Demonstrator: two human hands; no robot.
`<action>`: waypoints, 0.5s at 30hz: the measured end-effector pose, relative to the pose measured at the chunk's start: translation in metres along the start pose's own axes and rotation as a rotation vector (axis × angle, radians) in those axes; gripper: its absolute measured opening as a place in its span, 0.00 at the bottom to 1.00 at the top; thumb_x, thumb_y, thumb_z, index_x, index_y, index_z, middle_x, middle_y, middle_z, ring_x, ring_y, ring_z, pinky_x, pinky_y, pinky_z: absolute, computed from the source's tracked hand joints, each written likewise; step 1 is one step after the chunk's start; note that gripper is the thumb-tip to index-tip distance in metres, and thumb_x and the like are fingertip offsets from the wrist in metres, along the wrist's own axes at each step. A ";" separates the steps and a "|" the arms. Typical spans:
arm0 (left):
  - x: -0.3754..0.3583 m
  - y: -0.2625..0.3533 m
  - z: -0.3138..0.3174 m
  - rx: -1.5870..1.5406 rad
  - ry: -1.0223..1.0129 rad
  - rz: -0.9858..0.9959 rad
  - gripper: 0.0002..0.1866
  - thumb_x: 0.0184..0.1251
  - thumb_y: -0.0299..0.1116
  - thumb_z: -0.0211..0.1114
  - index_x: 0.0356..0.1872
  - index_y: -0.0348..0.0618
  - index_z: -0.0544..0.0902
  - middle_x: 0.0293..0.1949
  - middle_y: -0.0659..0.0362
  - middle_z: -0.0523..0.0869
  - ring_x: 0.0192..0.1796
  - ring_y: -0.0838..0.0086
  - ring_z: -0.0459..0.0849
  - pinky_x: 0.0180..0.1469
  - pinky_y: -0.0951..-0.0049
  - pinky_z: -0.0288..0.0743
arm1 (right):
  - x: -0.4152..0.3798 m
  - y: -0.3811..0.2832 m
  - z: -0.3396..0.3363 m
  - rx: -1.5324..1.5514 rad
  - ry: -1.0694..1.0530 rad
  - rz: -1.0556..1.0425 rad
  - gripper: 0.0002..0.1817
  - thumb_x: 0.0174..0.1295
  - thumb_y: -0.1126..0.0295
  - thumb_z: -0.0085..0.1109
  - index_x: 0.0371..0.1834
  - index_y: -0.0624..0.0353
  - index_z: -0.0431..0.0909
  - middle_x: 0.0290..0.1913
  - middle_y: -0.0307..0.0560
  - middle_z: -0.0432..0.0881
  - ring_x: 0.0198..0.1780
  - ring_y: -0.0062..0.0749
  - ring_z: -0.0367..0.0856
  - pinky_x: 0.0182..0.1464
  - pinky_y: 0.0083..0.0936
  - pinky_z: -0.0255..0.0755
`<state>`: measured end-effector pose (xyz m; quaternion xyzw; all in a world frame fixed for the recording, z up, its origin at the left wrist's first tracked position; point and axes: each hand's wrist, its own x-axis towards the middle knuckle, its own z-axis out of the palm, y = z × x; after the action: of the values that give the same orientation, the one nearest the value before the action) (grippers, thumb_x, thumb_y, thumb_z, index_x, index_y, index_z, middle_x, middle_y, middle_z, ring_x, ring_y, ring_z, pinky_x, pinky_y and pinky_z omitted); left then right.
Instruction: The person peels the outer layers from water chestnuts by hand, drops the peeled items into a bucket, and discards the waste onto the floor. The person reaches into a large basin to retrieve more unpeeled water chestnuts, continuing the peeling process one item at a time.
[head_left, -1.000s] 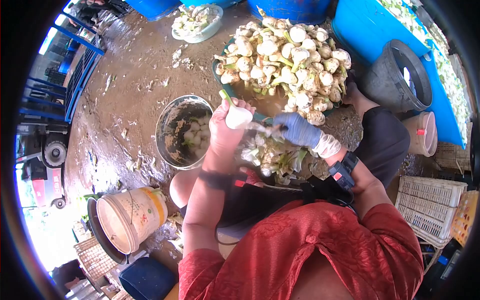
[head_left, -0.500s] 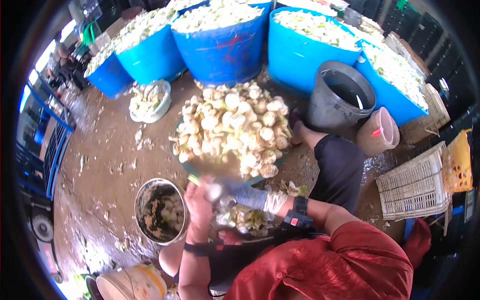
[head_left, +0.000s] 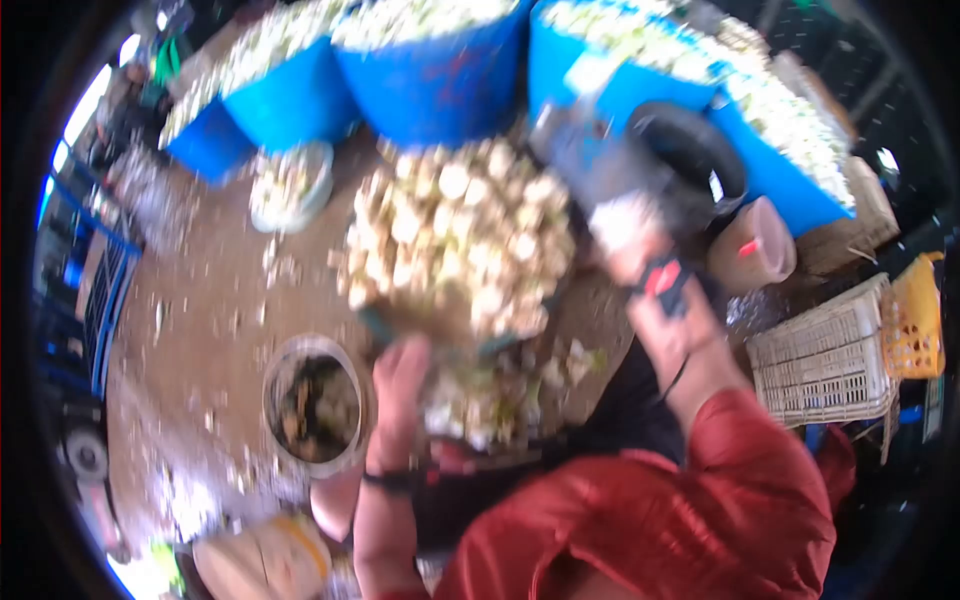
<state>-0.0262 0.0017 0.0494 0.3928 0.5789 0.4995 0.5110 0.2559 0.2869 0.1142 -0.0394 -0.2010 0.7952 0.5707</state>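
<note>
My left hand (head_left: 402, 372) is held low at the near edge of a big heap of pale round bulbs (head_left: 455, 235). Its fingers look curled closed, but I cannot tell what is in them. My right hand (head_left: 590, 150), in a bluish glove with a white cuff, reaches out to the far right, smeared by motion, in front of a light blue tub (head_left: 640, 90). Just beyond its fingers a blurred pale piece (head_left: 592, 72) overlaps the tub's rim. Below the heap, leafy trimmings (head_left: 490, 405) lie near my legs.
A metal pot (head_left: 268, 400) with pale pieces inside stands left of my left hand. Blue tubs (head_left: 430, 95) full of pale trimmed pieces line the back. On the right are a black bucket (head_left: 690, 150), a pink bucket (head_left: 752, 245) and a white crate (head_left: 825, 370).
My right hand has swung away from my left hand, out and up to the right toward the blue tub. The pale bulb between the hands no longer shows there. My left hand stays almost in place.
</note>
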 end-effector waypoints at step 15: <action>0.011 -0.018 -0.042 -0.423 0.390 -0.066 0.11 0.65 0.31 0.61 0.41 0.32 0.79 0.35 0.53 0.84 0.36 0.69 0.84 0.43 0.73 0.78 | -0.141 0.147 -0.026 -2.621 -0.659 0.211 0.27 0.52 0.60 0.62 0.57 0.50 0.72 0.53 0.47 0.75 0.57 0.42 0.71 0.57 0.40 0.65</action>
<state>-0.0688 0.0011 0.0288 0.1548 0.5616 0.6584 0.4766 0.1815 0.1246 0.0134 -0.3740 -0.9266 0.0327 -0.0235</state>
